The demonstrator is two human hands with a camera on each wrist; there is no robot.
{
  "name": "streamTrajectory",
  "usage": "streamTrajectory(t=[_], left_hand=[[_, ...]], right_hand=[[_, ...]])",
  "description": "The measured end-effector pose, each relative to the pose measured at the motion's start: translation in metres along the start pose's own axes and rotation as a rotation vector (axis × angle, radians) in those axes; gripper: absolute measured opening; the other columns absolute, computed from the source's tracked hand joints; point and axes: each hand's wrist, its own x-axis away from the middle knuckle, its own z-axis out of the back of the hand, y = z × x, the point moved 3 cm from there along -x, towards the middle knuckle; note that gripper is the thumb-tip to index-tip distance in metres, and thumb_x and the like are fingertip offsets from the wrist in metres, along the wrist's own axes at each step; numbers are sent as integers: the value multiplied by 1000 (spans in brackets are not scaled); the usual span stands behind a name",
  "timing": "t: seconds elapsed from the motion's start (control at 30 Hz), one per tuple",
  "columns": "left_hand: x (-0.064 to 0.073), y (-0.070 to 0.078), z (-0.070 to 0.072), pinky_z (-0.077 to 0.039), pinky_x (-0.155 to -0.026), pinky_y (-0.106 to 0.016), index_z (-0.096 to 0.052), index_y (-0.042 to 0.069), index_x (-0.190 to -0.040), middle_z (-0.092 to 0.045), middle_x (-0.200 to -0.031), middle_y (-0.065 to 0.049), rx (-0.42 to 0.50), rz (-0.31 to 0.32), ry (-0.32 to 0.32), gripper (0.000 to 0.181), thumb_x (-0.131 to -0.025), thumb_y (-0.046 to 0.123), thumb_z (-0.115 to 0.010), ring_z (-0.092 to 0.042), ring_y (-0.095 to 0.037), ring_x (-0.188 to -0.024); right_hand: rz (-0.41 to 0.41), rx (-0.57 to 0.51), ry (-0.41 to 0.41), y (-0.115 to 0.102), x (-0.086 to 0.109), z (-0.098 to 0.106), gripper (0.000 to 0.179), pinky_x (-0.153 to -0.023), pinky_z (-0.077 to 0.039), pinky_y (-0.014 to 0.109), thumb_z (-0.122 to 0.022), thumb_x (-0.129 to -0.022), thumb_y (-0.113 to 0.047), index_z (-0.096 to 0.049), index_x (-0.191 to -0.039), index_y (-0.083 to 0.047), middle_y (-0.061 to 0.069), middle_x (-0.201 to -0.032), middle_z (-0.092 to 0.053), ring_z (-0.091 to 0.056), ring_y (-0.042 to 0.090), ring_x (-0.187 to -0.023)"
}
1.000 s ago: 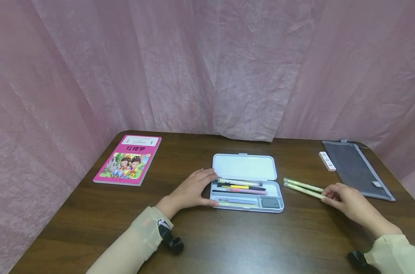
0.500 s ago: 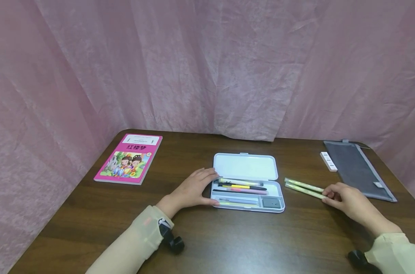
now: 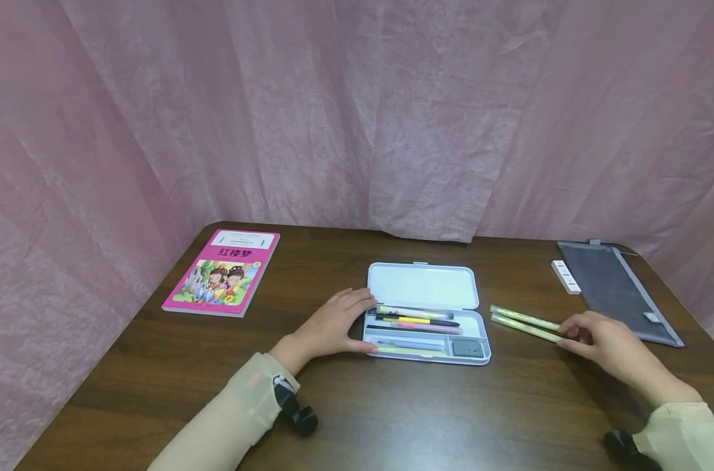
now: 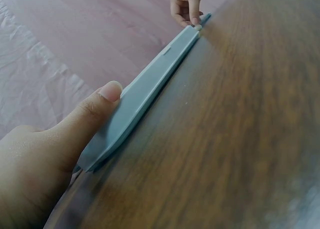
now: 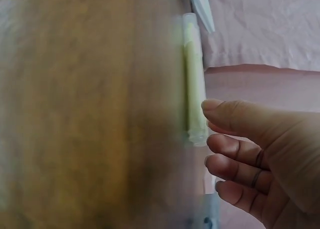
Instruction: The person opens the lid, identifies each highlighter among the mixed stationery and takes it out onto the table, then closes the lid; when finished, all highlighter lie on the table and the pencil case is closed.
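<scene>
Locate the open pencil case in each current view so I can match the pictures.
Head: pencil case, just right of centre, below mid-height.
Left wrist: pencil case, slanting up from lower left to upper centre.
Right wrist: pencil case, partly shown at the top edge.
Shared landmark: right hand.

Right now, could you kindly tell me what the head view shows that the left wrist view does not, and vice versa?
Only the head view shows the pink book, the white block, and the pens and grey eraser-like block inside the open pencil case. Only the left wrist view gives a close, low look at the case's outer front wall and the left thumb. Both show the left hand, the right hand, the pencil case, the wooden table and the pink curtain.
</scene>
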Motion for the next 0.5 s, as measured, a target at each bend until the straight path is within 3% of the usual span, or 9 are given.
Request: streamTrajectory(t=[0.3,0.5], left_hand=[[-1,-2,-3,-24,-121,-40,-47,15,-140,-44,-150,-3,-1,-9,7,87,-75,68,-66,-36,-18,-142],[-1,-3,-3,-25,-121,-40,-47,14,-140,-44,-150,-4,9,-8,11,87,-75,67,-68,-36,-19,-142]], right_hand=[[-43,3,-71,-8,-11,17,17,-54,-41,20,-80,-74,-13,-67,-85,-14,-11,-75,-56,-41,-12,-65],[-4,16,-57,-18,-25,29,19,-53,-40,21,-81,-73,-14,-67,-87,-13,-11,-73,-56,-41,-10,-65]])
